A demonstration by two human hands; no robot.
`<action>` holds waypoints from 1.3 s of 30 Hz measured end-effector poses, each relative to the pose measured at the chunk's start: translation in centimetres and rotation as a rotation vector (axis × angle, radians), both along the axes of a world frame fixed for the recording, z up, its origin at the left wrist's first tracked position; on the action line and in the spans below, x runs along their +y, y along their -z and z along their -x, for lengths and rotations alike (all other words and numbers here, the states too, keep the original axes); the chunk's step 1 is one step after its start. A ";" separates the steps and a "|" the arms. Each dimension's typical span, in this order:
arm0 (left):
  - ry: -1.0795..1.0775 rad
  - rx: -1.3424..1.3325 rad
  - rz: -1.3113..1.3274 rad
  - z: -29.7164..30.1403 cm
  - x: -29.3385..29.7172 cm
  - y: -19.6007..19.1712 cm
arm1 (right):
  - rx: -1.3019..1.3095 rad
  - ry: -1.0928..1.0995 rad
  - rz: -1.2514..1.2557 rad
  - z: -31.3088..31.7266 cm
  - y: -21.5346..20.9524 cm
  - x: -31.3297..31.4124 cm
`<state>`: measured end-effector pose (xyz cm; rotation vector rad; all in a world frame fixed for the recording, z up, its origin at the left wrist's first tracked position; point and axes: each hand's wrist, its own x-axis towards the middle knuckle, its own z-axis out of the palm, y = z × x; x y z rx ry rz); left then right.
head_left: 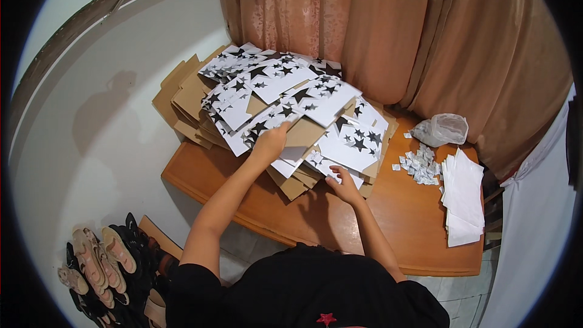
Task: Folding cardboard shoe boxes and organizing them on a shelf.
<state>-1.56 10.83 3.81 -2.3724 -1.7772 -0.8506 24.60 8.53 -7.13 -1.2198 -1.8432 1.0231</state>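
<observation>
Standing at a wooden table [316, 218] — both hands in a big heap of flat cardboard pieces with black stars on white [285, 103]. Left hand [271, 141] is curled onto the edge of one star sheet [291, 123] mid-heap, fingers closed on it. Right hand [344, 184] rests fingers-down on the heap's near edge — can't tell if it grips. A stack of white sheets [464, 197] and small paper bits [420, 165] lie to the right.

Black short-sleeved top, small red star printed at the chest, sleeves ending near the shoulders, both forearms bare, left hand [270, 141] and right hand [344, 186] ungloved, without rings, watch or bracelets visible
</observation>
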 end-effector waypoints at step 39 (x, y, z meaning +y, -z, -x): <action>0.966 -1.623 0.545 -13.6 -9.5 0.0 | 0.654 1.244 0.019 -14.4 -3.4 -22.3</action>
